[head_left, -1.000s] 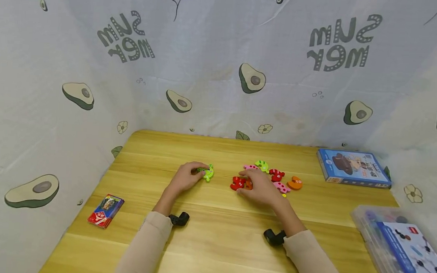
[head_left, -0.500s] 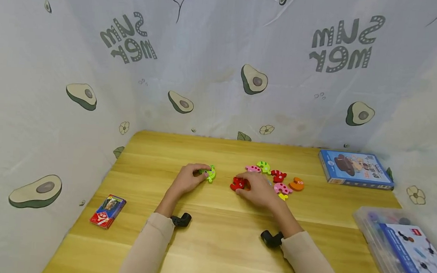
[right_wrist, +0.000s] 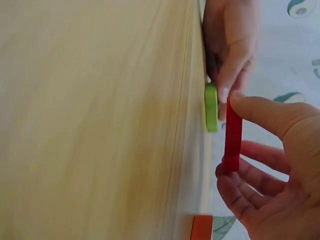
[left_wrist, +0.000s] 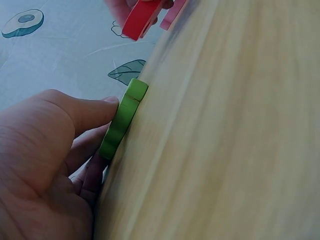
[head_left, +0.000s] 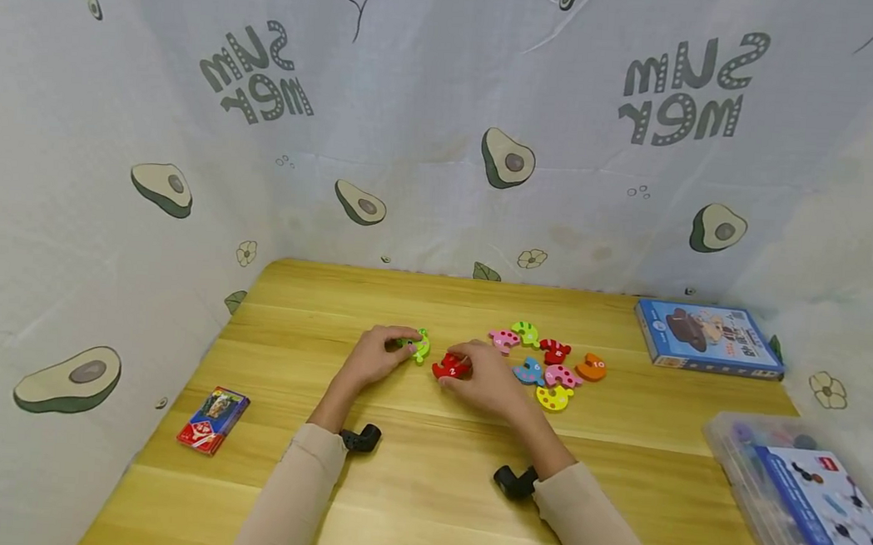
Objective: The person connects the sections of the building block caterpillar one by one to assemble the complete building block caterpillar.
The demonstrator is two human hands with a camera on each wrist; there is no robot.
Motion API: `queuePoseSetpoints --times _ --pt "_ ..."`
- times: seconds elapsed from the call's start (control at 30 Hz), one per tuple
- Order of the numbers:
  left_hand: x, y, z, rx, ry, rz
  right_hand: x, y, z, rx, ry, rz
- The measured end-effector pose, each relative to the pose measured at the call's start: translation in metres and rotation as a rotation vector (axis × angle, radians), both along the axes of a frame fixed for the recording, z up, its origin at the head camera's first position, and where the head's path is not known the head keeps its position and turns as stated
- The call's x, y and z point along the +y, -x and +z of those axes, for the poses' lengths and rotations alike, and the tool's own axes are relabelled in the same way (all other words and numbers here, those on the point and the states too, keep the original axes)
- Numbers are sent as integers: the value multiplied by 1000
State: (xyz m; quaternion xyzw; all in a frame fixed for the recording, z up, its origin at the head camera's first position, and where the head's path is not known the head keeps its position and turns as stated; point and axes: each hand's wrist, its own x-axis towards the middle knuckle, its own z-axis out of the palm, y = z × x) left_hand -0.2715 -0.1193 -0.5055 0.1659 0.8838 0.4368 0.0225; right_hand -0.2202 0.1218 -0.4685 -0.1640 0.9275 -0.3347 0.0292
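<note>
At the middle of the table, my left hand [head_left: 373, 359] pinches a lime-green animal-shaped piece [head_left: 422, 347]. In the left wrist view the thumb lies against one side of this green piece [left_wrist: 120, 120], which stays flat at the table surface. My right hand [head_left: 488, 381] holds a red animal-shaped number piece [head_left: 449, 367], marked 2, by its edges. The right wrist view has the red piece [right_wrist: 233, 137] between thumb and fingers, raised off the table, close to the green piece [right_wrist: 211, 107]. An orange piece [right_wrist: 201, 228] lies beneath the right hand, hidden in the head view.
Right of my right hand lie several similar pieces, among them a blue one [head_left: 529, 371], a yellow one [head_left: 553, 397] and an orange 10 [head_left: 592, 367]. A blue box [head_left: 710, 338] sits back right, a clear plastic case [head_left: 749, 492] front right, a small card pack [head_left: 213, 420] left.
My right hand has lifted the red piece from beside the other pieces and carried it left, toward the green piece. The blue and yellow pieces are now uncovered. My left hand stays in place.
</note>
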Motion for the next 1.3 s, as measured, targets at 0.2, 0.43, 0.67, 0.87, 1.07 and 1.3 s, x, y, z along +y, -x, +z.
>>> queuePoseSetpoints --times 0.2,0.43,0.67,0.87,1.07,1.3 --pt "-2 1 0 7 5 -14 -22 3 -4 1 55 -52" --pt "-1 3 -1 9 20 -19 -36 7 -10 -2 67 -102" --pt "-1 5 -1 3 13 -15 -43 10 -10 9 61 -142" --pt "-2 4 -1 17 5 -27 -47 14 -12 26 25 -127" --pt "-1 4 -1 -5 -2 -18 -47 17 -14 12 17 -124" --pt "-1 4 -1 2 1 -36 -41 16 -10 -53 47 -92"
